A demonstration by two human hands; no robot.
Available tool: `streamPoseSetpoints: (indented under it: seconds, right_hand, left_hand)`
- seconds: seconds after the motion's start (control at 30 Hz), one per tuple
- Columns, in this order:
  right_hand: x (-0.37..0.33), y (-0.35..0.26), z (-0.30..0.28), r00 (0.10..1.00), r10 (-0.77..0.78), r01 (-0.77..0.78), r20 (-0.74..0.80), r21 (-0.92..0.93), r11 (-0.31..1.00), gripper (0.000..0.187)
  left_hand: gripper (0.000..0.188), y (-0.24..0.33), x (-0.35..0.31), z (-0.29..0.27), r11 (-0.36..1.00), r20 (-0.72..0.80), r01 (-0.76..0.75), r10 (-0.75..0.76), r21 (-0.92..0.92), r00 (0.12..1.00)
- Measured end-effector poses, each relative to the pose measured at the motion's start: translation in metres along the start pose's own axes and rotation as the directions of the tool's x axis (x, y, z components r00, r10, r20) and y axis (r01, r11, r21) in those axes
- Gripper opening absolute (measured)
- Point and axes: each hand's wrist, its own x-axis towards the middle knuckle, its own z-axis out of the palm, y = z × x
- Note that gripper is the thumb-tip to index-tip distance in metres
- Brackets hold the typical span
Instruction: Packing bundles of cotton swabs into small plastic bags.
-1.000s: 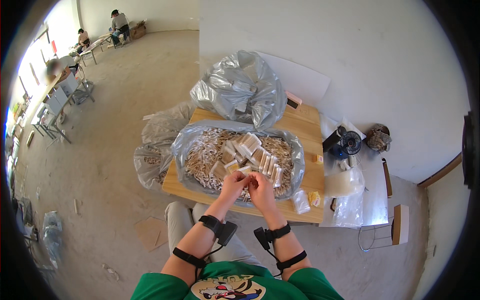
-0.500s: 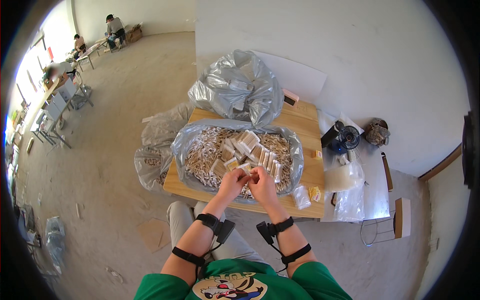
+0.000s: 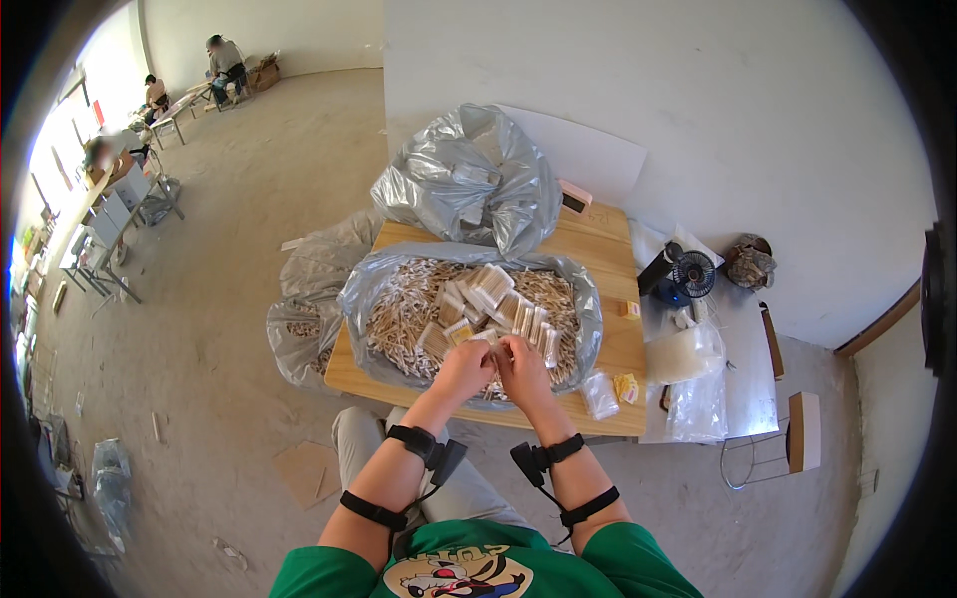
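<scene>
My left hand [image 3: 465, 368] and my right hand [image 3: 522, 367] meet over the near side of a tub lined with a grey plastic bag [image 3: 351, 291]. Their fingers are pinched together on a small clear packet of cotton swabs [image 3: 486, 337], mostly hidden by the fingers. Loose cotton swabs [image 3: 397, 317] fill the tub around them. Just beyond my fingers, several filled clear packets [image 3: 490, 285] lie heaped on the loose swabs.
The tub stands on a wooden table [image 3: 620, 269]. Behind it sits a bulging grey bag [image 3: 469, 179]. At right lie clear empty bags [image 3: 600, 395] and yellow cards [image 3: 626, 387]; a side table holds a black fan [image 3: 693, 273]. Another swab bag [image 3: 299, 344] is left. People work far left.
My hands stay nearly in place, with the fingers shifting slightly around the packet. The whole view has moved a little.
</scene>
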Motion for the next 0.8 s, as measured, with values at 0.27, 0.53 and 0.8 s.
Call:
streamPoseSetpoints:
  seconds: [0.27,0.53,0.8]
  right_hand:
    - [-0.003,0.024,0.004,0.94,0.34,-0.316,-0.036,0.291,0.903,0.012]
    - [-0.004,0.047,0.012,0.871,0.485,-0.433,0.083,0.599,0.674,0.019]
    - [0.025,0.014,0.006,0.977,0.179,-0.206,0.112,0.323,0.924,0.013]
  left_hand:
    - [0.03,-0.001,0.005,-0.005,0.987,-0.336,-0.03,-0.025,-0.156,0.941]
    - [0.031,-0.028,0.01,0.002,0.648,0.165,0.504,-0.511,-0.571,0.844]
    - [0.025,-0.016,0.022,0.001,0.99,-0.044,0.137,-0.135,0.03,0.99]
